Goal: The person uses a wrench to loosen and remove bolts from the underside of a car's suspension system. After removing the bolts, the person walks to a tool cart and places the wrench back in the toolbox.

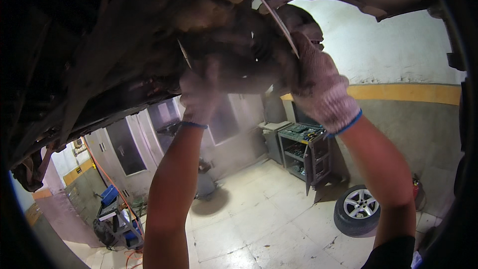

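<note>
Both my arms reach up to the dark underside of a raised vehicle. My left hand wears a pale knit glove with a blue cuff and is smeared by motion. A slim, pointed metal tool sticks up from its closed fingers; the rest of it is hidden. In a matching glove, my right hand is closed around the lower end of a long, thin metal bar. That bar slants up and left among the dark parts. Its kind cannot be made out, and shadow hides what its far end touches.
Below stands a grey tool cart with tools on its shelves. A wheel with a tyre lies on the tiled floor. An orange hose hangs at left beside a stand with blue containers. Grey cabinets line the back.
</note>
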The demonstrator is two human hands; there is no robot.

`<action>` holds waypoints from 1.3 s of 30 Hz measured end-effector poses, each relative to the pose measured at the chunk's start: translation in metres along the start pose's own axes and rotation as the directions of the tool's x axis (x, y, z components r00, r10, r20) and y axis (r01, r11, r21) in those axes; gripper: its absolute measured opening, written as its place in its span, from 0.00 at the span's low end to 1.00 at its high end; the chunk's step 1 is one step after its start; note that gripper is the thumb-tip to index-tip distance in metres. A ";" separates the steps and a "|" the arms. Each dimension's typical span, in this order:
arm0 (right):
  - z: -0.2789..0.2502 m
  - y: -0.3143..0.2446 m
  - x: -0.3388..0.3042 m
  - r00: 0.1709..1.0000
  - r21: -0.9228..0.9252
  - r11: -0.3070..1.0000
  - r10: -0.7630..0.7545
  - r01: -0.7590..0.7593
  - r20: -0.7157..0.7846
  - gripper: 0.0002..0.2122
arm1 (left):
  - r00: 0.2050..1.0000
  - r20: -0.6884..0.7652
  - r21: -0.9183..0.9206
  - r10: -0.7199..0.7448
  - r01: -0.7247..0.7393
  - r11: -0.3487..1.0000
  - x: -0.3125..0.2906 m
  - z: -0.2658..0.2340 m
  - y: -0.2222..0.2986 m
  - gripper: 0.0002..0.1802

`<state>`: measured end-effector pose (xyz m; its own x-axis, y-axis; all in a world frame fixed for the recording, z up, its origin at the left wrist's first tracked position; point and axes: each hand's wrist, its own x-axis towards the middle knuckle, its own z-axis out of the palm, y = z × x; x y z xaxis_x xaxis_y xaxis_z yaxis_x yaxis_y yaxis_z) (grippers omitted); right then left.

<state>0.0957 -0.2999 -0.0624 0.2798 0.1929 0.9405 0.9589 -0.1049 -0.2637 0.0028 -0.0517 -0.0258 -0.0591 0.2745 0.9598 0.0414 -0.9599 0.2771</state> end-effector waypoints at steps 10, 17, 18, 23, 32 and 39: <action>-0.022 -0.031 -0.023 0.987 0.098 0.995 -0.016 0.000 0.162 0.17 | 0.985 -0.098 0.019 -0.141 0.143 0.990 0.010 0.012 0.014 0.35; -0.011 -0.019 -0.015 0.998 -0.070 0.997 0.016 -0.012 0.057 0.17 | 0.995 -0.099 -0.121 0.025 -0.037 0.992 0.011 0.012 0.008 0.33; -0.010 -0.017 -0.015 0.999 -0.044 0.999 0.005 -0.003 0.052 0.16 | 0.994 -0.109 -0.105 0.017 -0.028 0.994 0.011 0.012 0.008 0.32; 0.012 -0.007 -0.003 0.968 0.068 0.968 -0.234 0.240 -0.088 0.14 | 0.986 -0.058 0.010 -0.155 0.156 0.988 0.009 0.008 0.011 0.31; 0.036 0.028 0.023 0.912 -0.043 0.948 -0.315 0.315 -0.261 0.18 | 0.997 0.042 0.019 -0.063 0.062 0.998 -0.005 -0.012 0.021 0.26; 0.054 0.076 0.116 0.823 -0.257 0.897 -0.436 0.361 -0.364 0.23 | 0.996 0.088 0.077 -0.015 0.008 0.997 -0.022 -0.035 0.003 0.29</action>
<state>0.2035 -0.2331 0.0156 -0.2047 -0.1503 0.9672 0.9484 -0.2750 0.1579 -0.0305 -0.0627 -0.0472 0.0279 0.2923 0.9559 0.1179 -0.9506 0.2872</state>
